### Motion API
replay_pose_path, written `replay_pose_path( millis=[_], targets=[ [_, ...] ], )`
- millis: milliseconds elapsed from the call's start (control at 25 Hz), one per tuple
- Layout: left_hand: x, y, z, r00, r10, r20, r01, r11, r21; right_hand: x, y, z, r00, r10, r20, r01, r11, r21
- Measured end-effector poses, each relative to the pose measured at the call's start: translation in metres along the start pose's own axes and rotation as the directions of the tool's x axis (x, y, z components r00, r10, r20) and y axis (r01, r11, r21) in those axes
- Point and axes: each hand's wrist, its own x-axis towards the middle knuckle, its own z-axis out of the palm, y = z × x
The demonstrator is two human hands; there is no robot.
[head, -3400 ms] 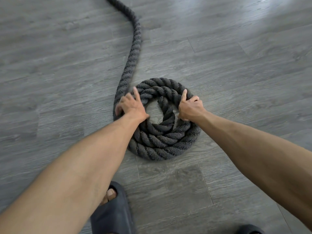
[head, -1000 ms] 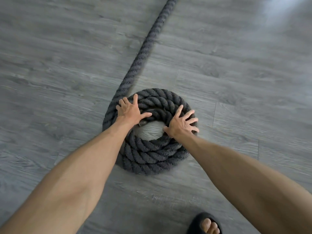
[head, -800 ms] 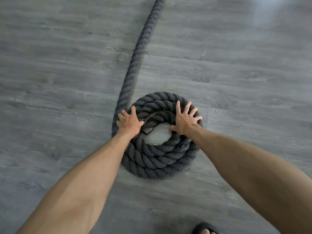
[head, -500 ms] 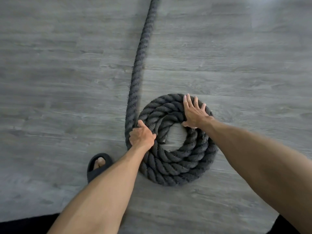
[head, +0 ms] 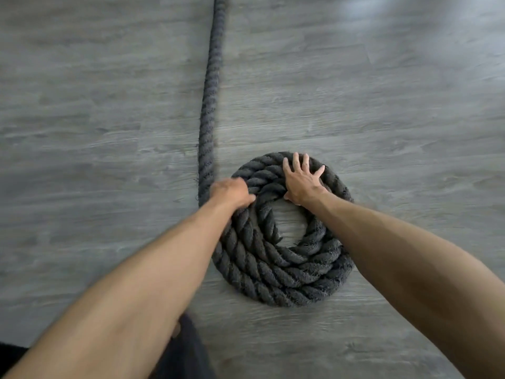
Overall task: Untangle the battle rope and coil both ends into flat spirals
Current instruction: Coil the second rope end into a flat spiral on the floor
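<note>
The left hand [head: 232, 194] has crept up the left side of the coil [head: 273, 269], nearer the right hand [head: 302, 184]. It is blurred, fingers curled over the rope [head: 209, 105] where the straight length joins. The right hand lies flat, fingers spread, on the coil's top edge. One spiral of about three turns lies at frame centre on the floor [head: 382, 91] — middle still open, much rope uncoiled, the other end out of view. No writing shows.
</note>
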Motion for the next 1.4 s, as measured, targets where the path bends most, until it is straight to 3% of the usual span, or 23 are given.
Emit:
replay_pose_path(
  millis=[40,80,200,280,360,400,480,680,920,1200,1280,1400],
  targets=[
    [0.015,0.004,-0.011,0.982,0.109,-0.156,-0.11,0.994,0.003,0.0,0.003,0.001,1.0,-0.017,-0.016,0.017,1.0,0.004],
    [0.028,0.013,-0.017,0.955,0.209,-0.21,-0.21,0.978,0.019,-0.001,0.004,0.001,0.998,-0.038,-0.044,0.039,0.999,0.008],
    [0.05,0.048,-0.014,0.902,0.426,-0.072,-0.412,0.898,0.153,-0.017,0.009,0.015,0.986,0.002,-0.167,0.009,0.998,0.067],
    [0.066,0.053,0.0,0.882,0.466,-0.076,-0.44,0.87,0.223,-0.039,0.012,0.041,0.95,0.232,-0.208,-0.202,0.967,0.158],
    [0.075,0.052,0.006,0.873,0.47,-0.132,-0.43,0.868,0.247,-0.062,0.013,0.062,0.849,0.517,-0.11,-0.474,0.837,0.274],
    [0.076,0.05,0.008,0.87,0.469,-0.152,-0.426,0.871,0.247,-0.069,0.013,0.067,0.807,0.588,-0.046,-0.547,0.775,0.316],
    [0.073,0.049,0.004,0.875,0.458,-0.159,-0.414,0.877,0.245,-0.068,0.013,0.061,0.796,0.603,0.046,-0.579,0.737,0.348],
    [0.094,-0.001,-0.017,0.922,0.314,-0.228,-0.282,0.946,0.162,-0.008,-0.012,0.004,0.881,0.468,0.071,-0.468,0.839,0.278],
    [0.122,-0.088,-0.062,0.959,0.107,-0.262,-0.087,0.992,0.089,0.093,-0.074,-0.066,0.971,0.204,0.122,-0.221,0.965,0.139],
    [0.16,-0.092,-0.093,0.954,-0.23,-0.192,0.208,0.969,-0.131,0.212,-0.071,-0.139,0.984,-0.168,0.053,0.172,0.981,-0.086],
    [0.174,-0.085,-0.11,0.938,-0.319,-0.136,0.299,0.942,-0.151,0.243,-0.075,-0.155,0.991,-0.135,0.0,0.134,0.982,-0.13],
    [0.19,-0.075,-0.137,0.911,-0.41,-0.035,0.397,0.897,-0.193,0.278,-0.089,-0.176,0.994,0.111,-0.019,-0.111,0.994,-0.007]
  ],
)
